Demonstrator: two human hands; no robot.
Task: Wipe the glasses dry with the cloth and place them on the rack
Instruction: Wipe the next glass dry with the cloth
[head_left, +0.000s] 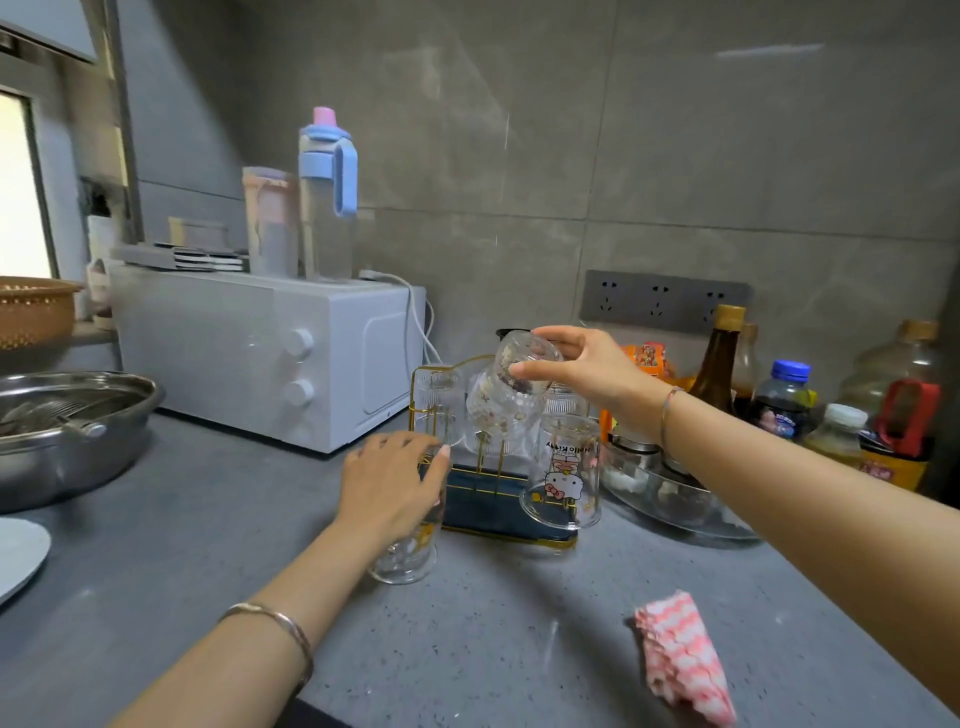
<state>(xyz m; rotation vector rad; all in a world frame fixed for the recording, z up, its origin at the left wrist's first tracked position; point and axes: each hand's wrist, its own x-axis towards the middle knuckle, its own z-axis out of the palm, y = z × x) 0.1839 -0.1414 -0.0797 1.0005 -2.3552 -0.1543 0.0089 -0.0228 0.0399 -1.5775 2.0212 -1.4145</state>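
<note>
The right grip (576, 364) pinched the base of one speckled glass (498, 410), tilted mouth-down over the gold wire rack (498, 493), arm stretched forward. The left grip (389, 483) curled from above round one printed glass (408, 551) standing inverted on the counter (493, 649), just left of the rack. Three more glasses sat upturned on the rack: one Hello Kitty glass (566, 473) and two ribbed glasses (439, 395). One pink checked cloth (680, 654) lay apart at the near right.

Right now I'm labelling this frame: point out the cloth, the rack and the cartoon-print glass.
cloth (683, 660), head view, middle of the fabric.
rack (485, 493), head view, bare dark tray.
cartoon-print glass (563, 467), head view, printed side wall.
</note>
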